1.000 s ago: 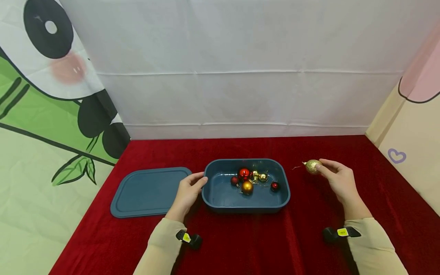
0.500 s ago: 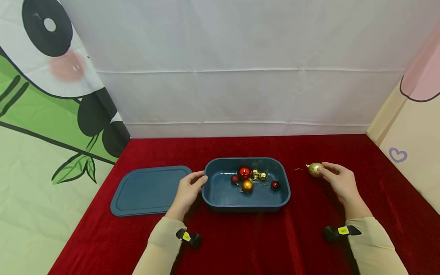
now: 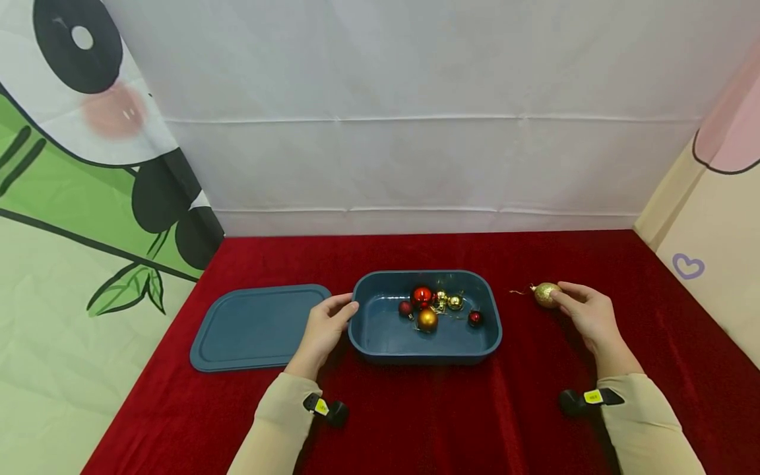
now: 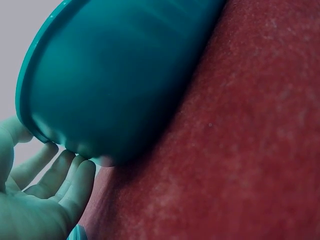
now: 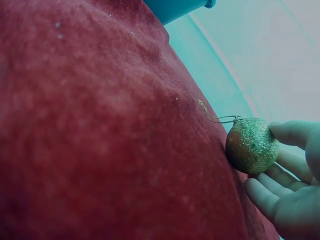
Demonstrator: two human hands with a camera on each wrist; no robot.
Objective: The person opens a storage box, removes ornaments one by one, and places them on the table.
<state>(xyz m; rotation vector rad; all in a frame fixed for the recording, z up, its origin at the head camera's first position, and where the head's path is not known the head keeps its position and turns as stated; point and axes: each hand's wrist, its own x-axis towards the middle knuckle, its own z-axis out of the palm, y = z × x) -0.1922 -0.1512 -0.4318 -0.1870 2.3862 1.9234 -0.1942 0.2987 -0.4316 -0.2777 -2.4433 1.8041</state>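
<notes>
We see the right hand (image 3: 588, 315) holding a glittery gold bauble (image 3: 546, 295) between thumb and fingers, low on the red cloth (image 3: 415, 409), well to the right of the blue tub (image 3: 380, 330). In the right wrist view the bauble (image 5: 251, 145) touches the cloth, with the thumb on its upper side and the fingers (image 5: 267, 192) curled beneath; its thin wire hanger trails off to the left. How firmly the hand pinches we cannot tell, since the palm is cut off at the frame's edge.

The left hand (image 3: 323, 328) rests against the tub's left end, its fingers lightly bent against the wall and the thumb up at the rim. In the left wrist view the tub (image 4: 115, 75) fills most of the frame (blurred and very close), and the fingertips (image 4: 80, 172) touch its lower corner; we cannot make out a true grip.

Inside the tub lie several small baubles (image 3: 436, 307): red, orange-gold and small gold ones, bunched with tangled threads, so their exact count is hard to read. A flat blue lid (image 3: 255, 326) lies on the cloth just left of the left hand. Both sleeves run out of the bottom of the head view.
</notes>
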